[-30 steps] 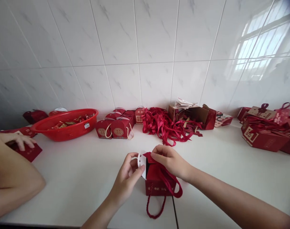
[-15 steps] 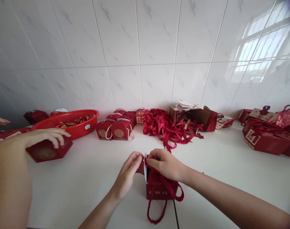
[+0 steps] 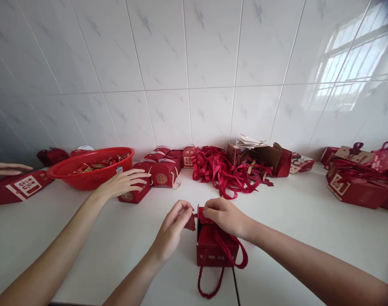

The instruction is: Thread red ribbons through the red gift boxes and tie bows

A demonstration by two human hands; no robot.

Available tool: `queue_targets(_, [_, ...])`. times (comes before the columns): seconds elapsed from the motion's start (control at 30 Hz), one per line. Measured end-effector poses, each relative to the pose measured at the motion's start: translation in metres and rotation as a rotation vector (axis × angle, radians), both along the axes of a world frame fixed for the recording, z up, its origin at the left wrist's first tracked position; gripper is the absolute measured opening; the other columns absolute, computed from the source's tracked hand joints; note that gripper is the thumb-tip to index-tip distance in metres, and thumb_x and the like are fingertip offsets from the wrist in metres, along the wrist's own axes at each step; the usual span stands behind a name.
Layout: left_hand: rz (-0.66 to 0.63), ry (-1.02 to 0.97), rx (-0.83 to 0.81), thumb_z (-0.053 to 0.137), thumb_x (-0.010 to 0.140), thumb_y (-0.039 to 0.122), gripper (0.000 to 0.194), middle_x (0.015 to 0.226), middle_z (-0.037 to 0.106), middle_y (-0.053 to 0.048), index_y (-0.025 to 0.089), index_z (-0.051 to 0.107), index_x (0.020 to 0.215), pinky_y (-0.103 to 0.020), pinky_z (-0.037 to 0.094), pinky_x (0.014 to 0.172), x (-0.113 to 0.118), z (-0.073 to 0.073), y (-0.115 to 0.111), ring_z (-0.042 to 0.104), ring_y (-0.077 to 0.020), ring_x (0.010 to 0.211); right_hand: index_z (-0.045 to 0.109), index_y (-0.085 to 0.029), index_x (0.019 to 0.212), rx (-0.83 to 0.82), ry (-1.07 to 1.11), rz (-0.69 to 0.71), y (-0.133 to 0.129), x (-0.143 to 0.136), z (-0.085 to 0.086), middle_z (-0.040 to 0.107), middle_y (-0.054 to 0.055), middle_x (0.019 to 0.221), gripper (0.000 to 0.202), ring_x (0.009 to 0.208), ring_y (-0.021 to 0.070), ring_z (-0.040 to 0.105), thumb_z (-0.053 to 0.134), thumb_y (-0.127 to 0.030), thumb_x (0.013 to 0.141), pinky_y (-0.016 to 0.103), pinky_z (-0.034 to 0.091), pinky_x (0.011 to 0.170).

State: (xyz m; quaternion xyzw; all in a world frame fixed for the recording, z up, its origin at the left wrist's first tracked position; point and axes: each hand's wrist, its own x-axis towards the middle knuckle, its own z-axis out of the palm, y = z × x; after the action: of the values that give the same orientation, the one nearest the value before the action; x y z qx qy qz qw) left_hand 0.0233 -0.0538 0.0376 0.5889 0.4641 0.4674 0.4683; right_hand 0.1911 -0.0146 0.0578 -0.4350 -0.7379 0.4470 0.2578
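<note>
A small red gift box [image 3: 214, 248] with red cord handles stands on the white counter [image 3: 295, 221] in front of me. My left hand [image 3: 174, 227] pinches the box's left top flap between its fingertips. My right hand [image 3: 224, 216] presses down on the top flaps, fingers curled over them. One red cord loop hangs off the box's front toward me. A co-worker's hand [image 3: 122, 183] reaches in from the left and rests on another small red box [image 3: 134, 194] next to a row of finished boxes [image 3: 163, 172].
A red basin [image 3: 88, 170] with small items stands at the back left, a flat red box [image 3: 20, 187] beside it under a second co-worker hand [image 3: 5, 168]. A heap of red ribbons [image 3: 222, 170], an open carton [image 3: 260, 155] and stacked red boxes [image 3: 359, 182] line the wall.
My hands have folded the white-backed flap inward and closed in on the box top. The co-worker's arm has carried a red box from the far left to the row of finished boxes.
</note>
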Motion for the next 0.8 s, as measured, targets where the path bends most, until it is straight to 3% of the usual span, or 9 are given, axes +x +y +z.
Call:
queue_targets(0.17, [-0.059, 0.032, -0.002, 0.049, 0.085, 0.039, 0.026, 0.066, 0.044, 0.003, 0.018, 0.048, 0.07, -0.023, 0.04, 0.063, 0.007, 0.006, 0.001, 0.044, -0.0115, 0.063, 0.057, -0.015, 0.065, 0.107, -0.027, 0.041, -0.003, -0.004, 0.001, 0.056, 0.0, 0.064, 0.016, 0.061, 0.011, 0.047, 0.052, -0.025, 0.077, 0.024, 0.037, 0.057])
queue_targets(0.27, [-0.055, 0.104, 0.012, 0.046, 0.084, 0.039, 0.026, 0.066, 0.046, 0.002, 0.018, 0.049, 0.069, -0.025, 0.041, 0.065, -0.004, 0.001, 0.004, 0.047, -0.0134, 0.065, 0.061, -0.016, 0.086, 0.234, 0.045, -0.008, -0.008, 0.004, 0.002, 0.063, 0.004, 0.084, 0.018, 0.076, 0.0155, 0.056, 0.054, -0.031, 0.08, 0.027, 0.044, 0.069])
queue_targets(0.33, [-0.016, 0.297, 0.028, 0.044, 0.083, 0.039, 0.026, 0.068, 0.049, 0.0, 0.018, 0.049, 0.068, -0.028, 0.041, 0.067, -0.026, -0.006, 0.008, 0.05, -0.0159, 0.068, 0.056, -0.018, 0.102, 0.363, 0.096, -0.089, -0.01, 0.019, 0.002, 0.062, 0.007, 0.102, 0.026, 0.095, 0.0187, 0.056, 0.054, -0.034, 0.081, 0.032, 0.044, 0.083])
queue_targets(0.4, [0.079, 0.651, 0.066, 0.047, 0.079, 0.035, 0.021, 0.072, 0.053, -0.003, 0.019, 0.051, 0.067, -0.032, 0.041, 0.07, -0.057, -0.012, 0.012, 0.052, -0.0196, 0.073, 0.053, -0.02, 0.106, 0.432, 0.088, -0.166, -0.01, 0.04, 0.0, 0.058, 0.008, 0.112, 0.028, 0.105, 0.0204, 0.052, 0.053, -0.037, 0.083, 0.035, 0.041, 0.09])
queue_targets(0.47, [0.287, 1.066, 0.087, 0.052, 0.072, 0.032, 0.016, 0.075, 0.055, -0.007, 0.019, 0.053, 0.062, -0.039, 0.04, 0.074, -0.087, -0.016, 0.016, 0.052, -0.0273, 0.08, 0.054, -0.021, 0.101, 0.363, 0.031, -0.204, -0.01, 0.063, -0.004, 0.059, 0.007, 0.109, 0.025, 0.102, 0.0213, 0.053, 0.05, -0.041, 0.086, 0.037, 0.042, 0.087])
queue_targets(0.53, [0.448, 1.219, 0.097, 0.053, 0.07, 0.033, 0.014, 0.081, 0.057, -0.01, 0.019, 0.056, 0.068, -0.045, 0.039, 0.076, -0.103, -0.015, 0.019, 0.052, -0.0334, 0.086, 0.057, -0.021, 0.093, 0.229, -0.04, -0.208, -0.009, 0.081, -0.009, 0.062, 0.006, 0.099, 0.029, 0.094, 0.0217, 0.056, 0.045, -0.047, 0.088, 0.036, 0.043, 0.081])
queue_targets(0.6, [0.466, 1.068, 0.179, 0.053, 0.074, 0.039, 0.022, 0.092, 0.058, -0.011, 0.019, 0.057, 0.081, -0.044, 0.04, 0.081, -0.097, -0.011, 0.021, 0.052, -0.0327, 0.093, 0.059, -0.021, 0.088, 0.12, -0.087, -0.163, -0.01, 0.089, -0.014, 0.063, 0.005, 0.093, 0.036, 0.088, 0.0211, 0.056, 0.041, -0.052, 0.089, 0.035, 0.042, 0.078])
queue_targets(0.7, [0.25, 0.595, 0.184, 0.043, 0.084, 0.048, 0.028, 0.097, 0.057, -0.005, 0.022, 0.052, 0.09, -0.035, 0.041, 0.087, -0.055, -0.008, 0.02, 0.054, -0.023, 0.096, 0.06, -0.02, 0.086, 0.067, -0.063, -0.063, -0.015, 0.084, -0.022, 0.062, 0.004, 0.091, 0.039, 0.087, 0.0197, 0.056, 0.041, -0.055, 0.088, 0.031, 0.041, 0.076])
queue_targets(0.8, [0.037, 0.314, 0.078, 0.04, 0.087, 0.052, 0.031, 0.089, 0.052, -0.002, 0.022, 0.045, 0.087, -0.03, 0.043, 0.08, -0.009, -0.015, 0.017, 0.054, -0.0169, 0.084, 0.053, -0.018, 0.078, -0.005, 0.053, -0.009, -0.021, 0.07, -0.03, 0.058, 0.002, 0.08, 0.038, 0.074, 0.0149, 0.053, 0.047, -0.055, 0.086, 0.026, 0.039, 0.063])
